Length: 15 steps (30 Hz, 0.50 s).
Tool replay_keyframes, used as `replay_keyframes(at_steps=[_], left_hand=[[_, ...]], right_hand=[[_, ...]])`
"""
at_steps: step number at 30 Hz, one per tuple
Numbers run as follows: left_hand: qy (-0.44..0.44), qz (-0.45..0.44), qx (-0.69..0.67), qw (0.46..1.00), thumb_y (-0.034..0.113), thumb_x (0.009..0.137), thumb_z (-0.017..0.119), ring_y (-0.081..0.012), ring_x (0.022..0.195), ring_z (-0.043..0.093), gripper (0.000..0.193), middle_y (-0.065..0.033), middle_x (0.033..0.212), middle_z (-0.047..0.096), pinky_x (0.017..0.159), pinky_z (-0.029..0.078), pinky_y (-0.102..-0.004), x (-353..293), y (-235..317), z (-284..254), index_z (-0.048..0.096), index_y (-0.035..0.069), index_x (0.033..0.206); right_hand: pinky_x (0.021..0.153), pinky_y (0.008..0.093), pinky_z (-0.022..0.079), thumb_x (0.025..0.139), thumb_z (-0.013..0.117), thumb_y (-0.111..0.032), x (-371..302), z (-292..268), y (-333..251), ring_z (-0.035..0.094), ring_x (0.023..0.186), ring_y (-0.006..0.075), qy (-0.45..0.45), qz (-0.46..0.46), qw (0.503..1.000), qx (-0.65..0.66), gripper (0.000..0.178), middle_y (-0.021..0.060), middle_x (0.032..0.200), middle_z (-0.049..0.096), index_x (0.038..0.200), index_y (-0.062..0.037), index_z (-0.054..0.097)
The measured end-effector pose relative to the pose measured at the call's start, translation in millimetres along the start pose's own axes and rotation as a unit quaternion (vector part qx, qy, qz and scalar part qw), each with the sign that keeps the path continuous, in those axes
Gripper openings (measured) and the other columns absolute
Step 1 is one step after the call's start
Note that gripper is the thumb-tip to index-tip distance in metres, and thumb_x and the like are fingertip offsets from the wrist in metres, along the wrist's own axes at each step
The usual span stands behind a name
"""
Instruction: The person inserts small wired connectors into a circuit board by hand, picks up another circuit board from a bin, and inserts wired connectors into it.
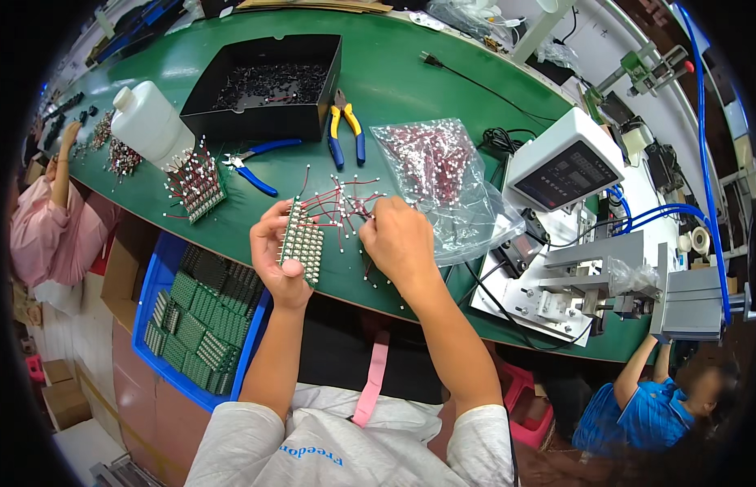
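My left hand point(277, 258) grips a green circuit board panel point(302, 246) by its edge, held tilted above the bench. Rows of small pale parts cover the panel, and red wires stand out from its upper end. Close to its right, my right hand point(400, 241) is pinched at the ends of red wire leads point(343, 203) with small white connectors; the fingertips are partly hidden. Loose leads lie on the green bench between and below the hands. A clear plastic bag point(431, 174) full of such leads rests beyond my right hand.
Beyond my hands lie blue-handled cutters point(256, 168), yellow-and-blue pliers point(342, 134) and a black box point(268, 122) of small dark parts. A wired panel point(195, 185) stands by a white jug point(151, 122). A blue bin point(142, 325) holds panels. A machine point(565, 162) stands right; two people sit nearby.
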<state>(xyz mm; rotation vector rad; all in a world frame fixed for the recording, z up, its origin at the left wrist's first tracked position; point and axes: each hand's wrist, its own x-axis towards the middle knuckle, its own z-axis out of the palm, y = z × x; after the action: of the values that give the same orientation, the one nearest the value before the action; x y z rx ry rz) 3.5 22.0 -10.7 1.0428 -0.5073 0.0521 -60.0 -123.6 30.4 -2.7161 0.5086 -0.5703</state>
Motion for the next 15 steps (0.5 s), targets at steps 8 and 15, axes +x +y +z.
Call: replay_keyframes(at_steps=[8,15], left_hand=[[-0.009,0.000,-0.005,1.000,0.065,0.068,0.070,-0.0312,0.107,0.056,0.081,-0.0173,0.131,0.042,0.093,0.050,-0.0439,0.8,1.5,0.7,0.043,0.004,0.115],[0.011,-0.001,-0.035,0.999,0.060,0.066,0.076,-0.0275,0.104,0.057,0.077,-0.0172,0.128,0.044,0.090,0.049,-0.0371,1.2,4.0,6.8,0.046,0.005,0.111]], right_hand=[[0.057,0.0260,0.045,0.081,0.059,-0.006,15.7,-12.7,12.2,0.051,0.060,0.0154,0.038,0.098,0.919,0.379,0.008,0.0077,0.076,0.058,0.079,0.0012,0.060],[0.059,0.0257,0.046,0.086,0.051,-0.004,20.5,-16.0,13.2,0.052,0.062,0.0143,-0.017,0.224,0.735,0.640,0.007,0.0090,0.081,0.059,0.089,-0.0012,0.057]])
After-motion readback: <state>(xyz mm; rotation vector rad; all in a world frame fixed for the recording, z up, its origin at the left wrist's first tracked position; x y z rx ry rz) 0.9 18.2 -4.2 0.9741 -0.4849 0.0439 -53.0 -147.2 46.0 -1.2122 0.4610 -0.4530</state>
